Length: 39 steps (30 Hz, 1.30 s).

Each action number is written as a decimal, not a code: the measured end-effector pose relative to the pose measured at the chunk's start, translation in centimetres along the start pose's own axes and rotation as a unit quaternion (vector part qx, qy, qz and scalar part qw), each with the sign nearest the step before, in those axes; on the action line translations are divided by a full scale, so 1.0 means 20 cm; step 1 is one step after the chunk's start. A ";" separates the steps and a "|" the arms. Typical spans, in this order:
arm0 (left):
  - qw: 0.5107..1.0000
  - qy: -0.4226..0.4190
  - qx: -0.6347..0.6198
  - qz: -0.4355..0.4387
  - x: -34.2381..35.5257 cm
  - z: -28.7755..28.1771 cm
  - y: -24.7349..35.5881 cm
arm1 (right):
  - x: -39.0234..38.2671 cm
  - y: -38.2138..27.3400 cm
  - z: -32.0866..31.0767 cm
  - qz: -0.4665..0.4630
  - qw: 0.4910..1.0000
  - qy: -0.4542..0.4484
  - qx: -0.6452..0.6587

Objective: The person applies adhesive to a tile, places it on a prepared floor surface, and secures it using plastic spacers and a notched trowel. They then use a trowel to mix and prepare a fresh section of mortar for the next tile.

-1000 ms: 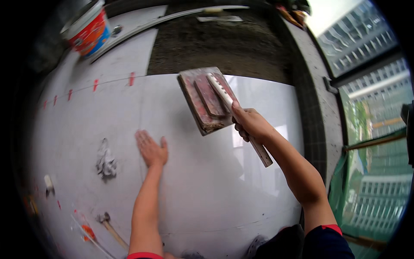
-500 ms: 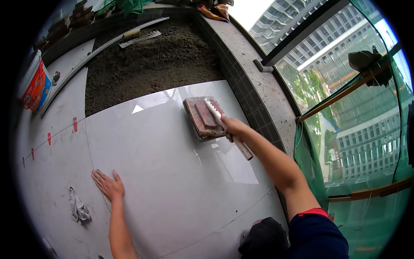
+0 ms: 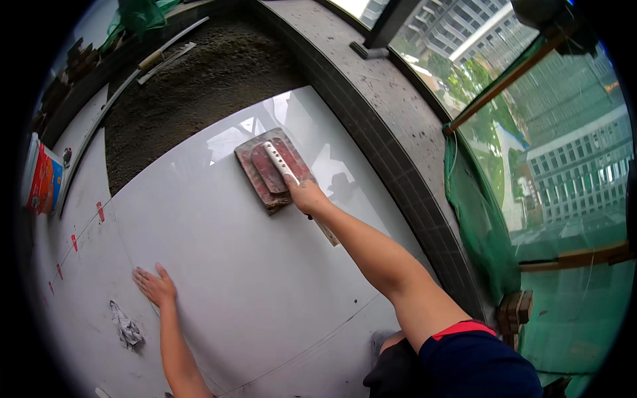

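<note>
My right hand (image 3: 303,196) is closed round a long pale perforated handle, holding a dirty red square tamping tool (image 3: 264,169) on or just above the glossy white tile (image 3: 232,272), toward the edge by the bare mortar bed (image 3: 186,86). My left hand (image 3: 154,285) lies open, fingers stretched, on the tile seam lower left. Below it rests a crumpled grey rag (image 3: 125,326). Small red spacers (image 3: 99,212) stick up along the seam to the left.
A bucket (image 3: 42,179) stands far left beside a long straightedge (image 3: 96,126). A trowel (image 3: 166,63) lies at the mortar's edge. On the right run a tiled ledge (image 3: 375,86), green netting (image 3: 478,232), windows and stacked bricks (image 3: 514,312).
The view has swung toward the window side and ledge. My right hand has moved the tool across the tile toward the mortar side; my left hand stays pressed flat near the seam.
</note>
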<state>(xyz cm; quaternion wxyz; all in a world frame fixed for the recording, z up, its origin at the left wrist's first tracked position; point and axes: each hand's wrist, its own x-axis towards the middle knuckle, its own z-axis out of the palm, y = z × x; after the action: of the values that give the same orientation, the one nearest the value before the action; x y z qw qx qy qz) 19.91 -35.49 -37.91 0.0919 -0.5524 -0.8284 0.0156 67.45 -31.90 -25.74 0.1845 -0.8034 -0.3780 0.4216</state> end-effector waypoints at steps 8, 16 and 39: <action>0.974 0.062 -0.084 0.200 -0.76 -0.10 0.34 | -0.55 0.40 0.16 0.002 0.985 -0.144 0.091; 0.937 -0.044 -0.120 0.324 -1.35 -0.39 0.42 | -0.88 0.43 -0.06 -0.078 0.978 -0.172 0.087; 0.851 -0.185 -0.177 0.459 -1.64 -0.54 0.34 | -0.95 1.06 -0.39 0.056 0.995 -0.081 0.020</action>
<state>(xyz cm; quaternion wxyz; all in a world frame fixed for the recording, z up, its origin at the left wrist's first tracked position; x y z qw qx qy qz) 40.12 -63.83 -32.68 -0.1805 -0.8633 -0.4712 0.0109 76.53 -59.90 -23.98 0.1450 -0.7824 -0.3381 0.5026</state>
